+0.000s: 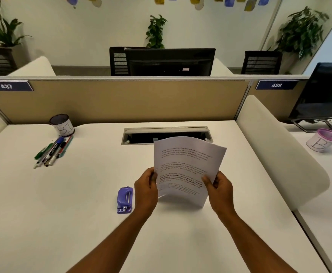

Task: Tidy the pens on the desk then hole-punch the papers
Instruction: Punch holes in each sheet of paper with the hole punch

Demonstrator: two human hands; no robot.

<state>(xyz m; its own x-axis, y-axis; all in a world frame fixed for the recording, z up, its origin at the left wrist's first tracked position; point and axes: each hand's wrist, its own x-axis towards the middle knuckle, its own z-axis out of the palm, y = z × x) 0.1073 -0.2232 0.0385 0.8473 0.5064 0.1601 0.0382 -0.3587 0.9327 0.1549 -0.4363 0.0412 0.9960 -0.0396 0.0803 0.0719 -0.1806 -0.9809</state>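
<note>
Both hands grip the papers (184, 166) above the surface (62, 213): left hand (146, 187) pinching the left edge, right hand (219, 188) the right edge. Thin and floppy, the sheets bow between them and look light, likely to slip or fan apart. Holding near the edges seems wise. A purple hole punch (124, 200) lies just left; pens (53, 150) sit far left.
</note>
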